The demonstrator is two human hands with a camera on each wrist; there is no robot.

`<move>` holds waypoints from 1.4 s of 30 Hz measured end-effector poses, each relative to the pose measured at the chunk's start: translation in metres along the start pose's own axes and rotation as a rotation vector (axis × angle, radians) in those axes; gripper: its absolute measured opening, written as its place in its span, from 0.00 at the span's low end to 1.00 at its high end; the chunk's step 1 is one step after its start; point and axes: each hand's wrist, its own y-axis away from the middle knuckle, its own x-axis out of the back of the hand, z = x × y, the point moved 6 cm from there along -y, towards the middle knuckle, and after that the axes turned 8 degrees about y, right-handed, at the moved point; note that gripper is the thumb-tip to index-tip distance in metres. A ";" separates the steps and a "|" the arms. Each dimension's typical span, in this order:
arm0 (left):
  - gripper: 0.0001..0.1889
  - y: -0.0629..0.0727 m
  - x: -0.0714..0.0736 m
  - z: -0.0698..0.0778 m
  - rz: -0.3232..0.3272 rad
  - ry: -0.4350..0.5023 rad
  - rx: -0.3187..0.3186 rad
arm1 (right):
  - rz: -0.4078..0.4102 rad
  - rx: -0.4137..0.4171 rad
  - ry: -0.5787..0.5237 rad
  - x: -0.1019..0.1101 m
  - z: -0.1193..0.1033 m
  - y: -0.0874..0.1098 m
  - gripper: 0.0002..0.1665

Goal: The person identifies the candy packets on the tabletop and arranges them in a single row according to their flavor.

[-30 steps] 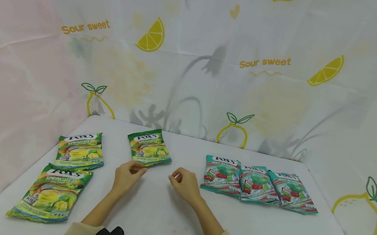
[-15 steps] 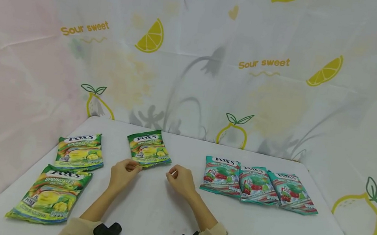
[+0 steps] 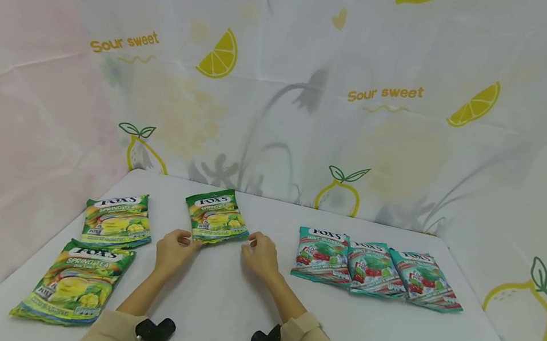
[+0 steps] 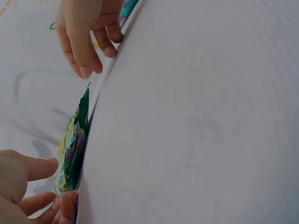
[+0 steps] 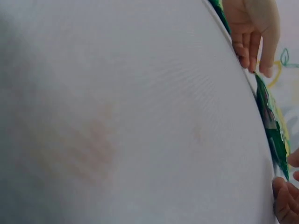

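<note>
the middle green bag [image 3: 217, 216] lies on the table [image 3: 233, 315]. the left hand [image 3: 172, 252] touches its left corner; if it pinches, i cannot tell. the right hand [image 3: 261, 255], thumb and fingers apart, holds nothing beside its right corner.

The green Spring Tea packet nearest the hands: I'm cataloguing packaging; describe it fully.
This glossy, plastic-looking green packet reads FOX'S SPRING TEA above yellow artwork. Puffy, apparently sealed, it lies face up on the white tabletop. The bare left hand seems to touch its near left corner; the bare right hand is by its near right corner, contact unclear.
</note>
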 end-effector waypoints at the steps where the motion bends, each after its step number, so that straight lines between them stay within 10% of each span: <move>1: 0.18 0.000 0.000 0.000 -0.007 -0.008 0.003 | -0.003 -0.011 -0.002 0.000 0.000 -0.001 0.14; 19: 0.19 -0.012 -0.007 0.000 -0.052 -0.078 -0.020 | -0.138 -0.187 -0.169 -0.017 0.002 -0.023 0.27; 42: 0.19 -0.011 -0.010 0.000 -0.074 -0.065 -0.006 | 0.078 -0.280 -0.335 -0.012 0.008 -0.015 0.07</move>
